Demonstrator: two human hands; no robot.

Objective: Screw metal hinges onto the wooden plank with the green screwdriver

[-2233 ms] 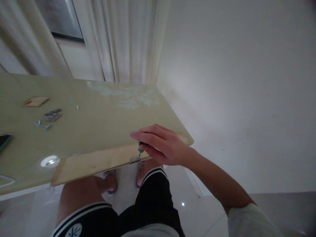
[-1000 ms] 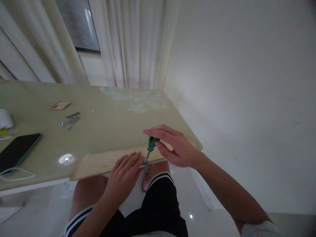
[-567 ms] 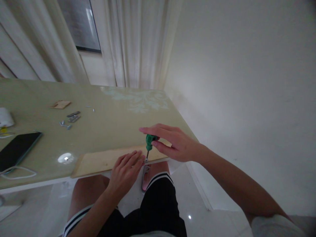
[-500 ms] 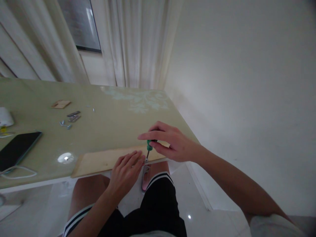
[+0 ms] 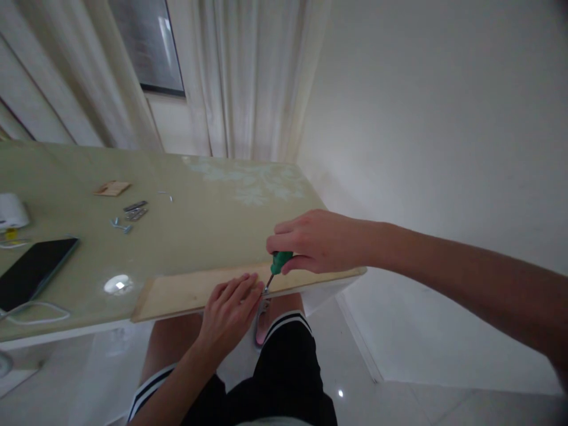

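Observation:
A long pale wooden board (image 5: 181, 291) lies along the table's front edge. My left hand (image 5: 233, 307) is over the board's front edge, fingers on top and close together, holding it. Near the left thumb, a small shiny metal piece (image 5: 265, 290) sits at the board's edge; its exact shape is too small to make out. My right hand (image 5: 310, 239) is closed around the green handle of a screwdriver (image 5: 280, 261). The screwdriver tilts, with its tip down at the metal piece. My left hand partly hides the contact there.
On the green-topped table (image 5: 199, 219) lie a small wooden piece (image 5: 112, 188), several metal parts (image 5: 135, 210), bolts (image 5: 121, 225) and a hex key (image 5: 167, 194). A dark phone (image 5: 38, 269), a white cable (image 5: 42, 316) and a white object (image 5: 12, 211) are at left. A wall (image 5: 421, 177) stands at right.
My right hand has turned over the screwdriver handle, its wrist and forearm rising, and its fingers now wrap the handle more fully. The screwdriver leans more to the right. My left hand stays in place.

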